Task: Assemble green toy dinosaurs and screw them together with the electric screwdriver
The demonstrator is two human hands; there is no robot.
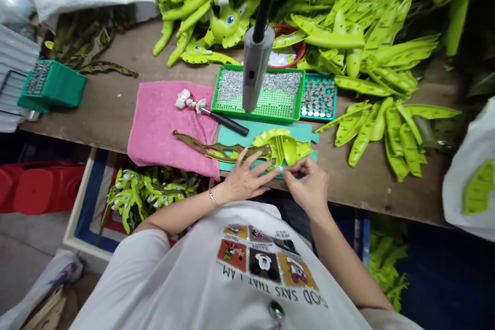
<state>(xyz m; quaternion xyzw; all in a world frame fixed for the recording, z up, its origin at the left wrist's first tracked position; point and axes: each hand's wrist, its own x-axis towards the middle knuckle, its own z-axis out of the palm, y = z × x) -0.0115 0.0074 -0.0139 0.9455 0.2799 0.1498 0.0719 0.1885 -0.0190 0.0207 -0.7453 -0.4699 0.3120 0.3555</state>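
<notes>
- Brown tabletop [361, 185] shows right of the mat [305, 133]; its near edge runs close to both hands.
- Green tray [278, 109] borders the mat's far side, pink cloth [166, 124] its left.
- Green toy piece [286, 147] lies on the mat, just beyond the left hand [247, 178], fingers spread.
- Right hand [309, 185]: thumb and forefinger close together at its near edge; cannot tell whether they grip.

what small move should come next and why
Probably ease what looks like a small pale piece to the green shell: the right hand seems to pinch it close by, while the left hand lies partly over the brown strip.
</notes>
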